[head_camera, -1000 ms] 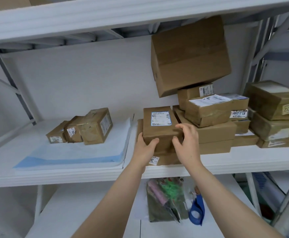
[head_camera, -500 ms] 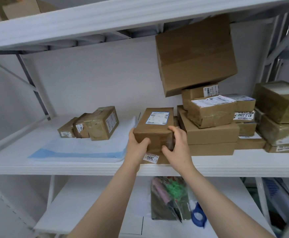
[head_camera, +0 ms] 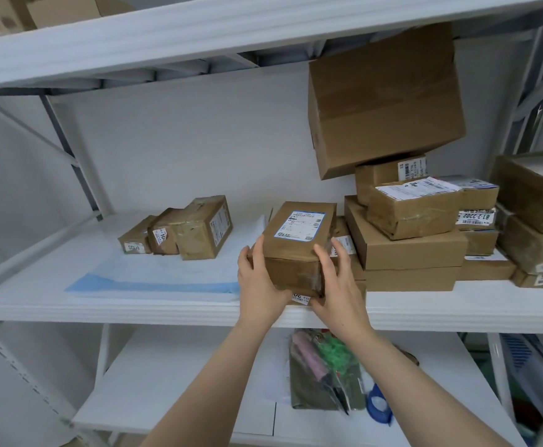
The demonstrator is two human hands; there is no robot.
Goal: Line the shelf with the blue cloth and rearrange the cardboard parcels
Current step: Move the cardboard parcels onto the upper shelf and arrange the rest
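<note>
A brown cardboard parcel (head_camera: 299, 240) with a white label on top is held between both hands at the middle of the white shelf (head_camera: 167, 309). My left hand (head_camera: 259, 279) grips its left side and my right hand (head_camera: 338, 285) grips its right front corner. A flatter parcel (head_camera: 300, 298) lies under it, mostly hidden. The blue cloth (head_camera: 167, 275) is spread on the shelf's left half, its blue edge toward me. Three small parcels (head_camera: 180, 230) stand in a row at the back of the cloth.
A pile of parcels (head_camera: 408, 240) fills the shelf's right side, with a large tilted box (head_camera: 383, 98) leaning on top. More boxes (head_camera: 534, 214) stand at the far right. The lower shelf holds a plastic bag of items (head_camera: 321, 369) and a blue tape roll (head_camera: 378, 403).
Both hands have lifted the labelled parcel off the stack and carried it a little left, toward the cloth. The camera view has shifted left too.
</note>
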